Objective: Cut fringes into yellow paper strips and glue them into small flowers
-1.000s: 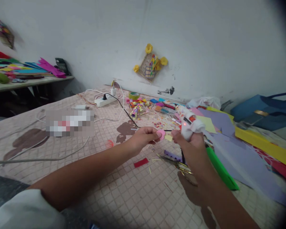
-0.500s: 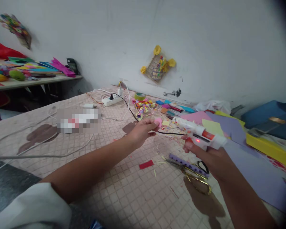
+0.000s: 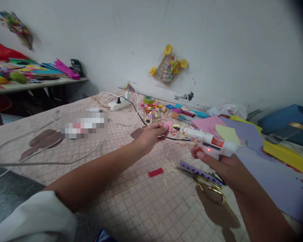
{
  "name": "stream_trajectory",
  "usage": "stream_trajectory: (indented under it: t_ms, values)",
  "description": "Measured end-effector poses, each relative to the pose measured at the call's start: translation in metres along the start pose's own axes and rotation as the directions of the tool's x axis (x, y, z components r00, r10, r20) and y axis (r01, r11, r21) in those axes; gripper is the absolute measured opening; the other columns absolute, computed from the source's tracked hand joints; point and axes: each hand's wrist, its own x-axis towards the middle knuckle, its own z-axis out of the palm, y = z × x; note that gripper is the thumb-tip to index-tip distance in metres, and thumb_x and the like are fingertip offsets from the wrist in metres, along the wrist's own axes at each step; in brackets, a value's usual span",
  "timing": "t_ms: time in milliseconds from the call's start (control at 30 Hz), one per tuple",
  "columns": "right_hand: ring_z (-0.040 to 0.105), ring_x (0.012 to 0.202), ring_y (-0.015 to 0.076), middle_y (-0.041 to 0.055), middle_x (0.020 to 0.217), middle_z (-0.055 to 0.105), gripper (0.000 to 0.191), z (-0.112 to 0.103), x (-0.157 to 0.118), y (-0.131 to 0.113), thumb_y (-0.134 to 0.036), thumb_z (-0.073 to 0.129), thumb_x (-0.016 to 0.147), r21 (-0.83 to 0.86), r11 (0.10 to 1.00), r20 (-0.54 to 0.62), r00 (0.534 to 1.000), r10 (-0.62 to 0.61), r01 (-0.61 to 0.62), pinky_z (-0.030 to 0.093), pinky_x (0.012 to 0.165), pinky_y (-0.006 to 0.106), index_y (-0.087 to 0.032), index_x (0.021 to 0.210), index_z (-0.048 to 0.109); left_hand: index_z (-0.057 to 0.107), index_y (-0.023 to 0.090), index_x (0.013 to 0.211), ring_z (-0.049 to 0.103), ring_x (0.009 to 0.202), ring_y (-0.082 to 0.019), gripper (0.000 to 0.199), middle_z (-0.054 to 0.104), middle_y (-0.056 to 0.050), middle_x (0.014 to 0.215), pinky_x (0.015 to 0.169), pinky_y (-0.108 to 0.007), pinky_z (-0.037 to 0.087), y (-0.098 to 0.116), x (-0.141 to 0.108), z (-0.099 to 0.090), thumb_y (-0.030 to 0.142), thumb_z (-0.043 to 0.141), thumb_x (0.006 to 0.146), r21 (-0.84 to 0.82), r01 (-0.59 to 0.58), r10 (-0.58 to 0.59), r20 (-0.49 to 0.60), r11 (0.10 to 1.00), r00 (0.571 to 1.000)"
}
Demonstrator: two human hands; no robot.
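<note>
Head camera looks down on a quilted, checked pink cloth [image 3: 131,201] filling the lower frame, with flat purple, pink and yellow paper sheets [image 3: 244,134] fanned at right and a heap of bright paper scraps [image 3: 153,111] above centre. Right of centre the right hand [image 3: 222,164] is clamped around a smooth white plastic glue gun [image 3: 209,141], nozzle pointing left. At centre the left hand [image 3: 148,134] pinches a small round pink paper piece [image 3: 168,126] just beside the nozzle, above gold-handled scissors [image 3: 204,183].

Both arms reach forward, the left hand [image 3: 148,136] pinched shut at its fingertips, the right hand [image 3: 217,163] curled closed, palm up.
</note>
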Motion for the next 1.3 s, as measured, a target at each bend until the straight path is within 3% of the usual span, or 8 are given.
stream_trajectory:
  t_ms: [433,700,1000,1300]
  values:
    - [0.061,0.09,0.0263,0.005,0.089,0.067,0.023,0.002,0.0,-0.005,-0.041,0.066,0.074,0.049,0.996,0.029,0.997,0.071,-0.073,0.046,0.085,0.045,-0.023,0.088,0.06,0.055,0.014,0.067,0.048,0.064,-0.008,0.024,0.053,0.001,0.069,0.065,-0.024,0.038,-0.002,-0.001,0.001,0.034,0.069,0.069,0.029,0.013,-0.014,0.036,0.999,0.999]
    - [0.058,0.091,0.0258,0.0031,0.078,0.061,0.017,0.002,0.0,-0.011,-0.039,0.06,0.078,0.017,1.0,0.035,0.999,-0.003,0.003,0.043,0.086,0.044,-0.022,0.076,0.058,0.055,0.015,0.067,0.048,0.065,-0.008,0.021,0.052,0.001,0.069,0.065,-0.024,0.038,-0.003,-0.002,0.001,0.032,0.067,0.069,0.021,0.013,-0.014,0.044,1.0,0.999]
    - [0.058,0.085,0.0243,0.0023,0.074,0.06,0.016,0.003,0.002,-0.012,-0.038,0.061,0.076,0.008,1.0,0.031,1.0,-0.007,0.007,0.045,0.082,0.042,-0.024,0.071,0.057,0.056,0.014,0.068,0.047,0.066,-0.009,0.019,0.052,0.001,0.07,0.067,-0.024,0.037,0.0,-0.004,0.003,0.031,0.065,0.071,0.041,0.021,-0.024,0.057,0.999,0.998]
    - [0.057,0.079,0.0225,0.0019,0.074,0.061,0.02,0.002,0.0,-0.014,-0.042,0.06,0.075,-0.112,0.993,-0.001,1.0,0.027,-0.027,0.046,0.078,0.039,-0.024,0.066,0.061,0.053,0.015,0.066,0.047,0.067,-0.009,0.022,0.051,0.001,0.071,0.068,-0.025,0.037,-0.002,-0.003,0.002,0.032,0.065,0.072,0.044,0.02,-0.023,0.063,0.999,0.998]
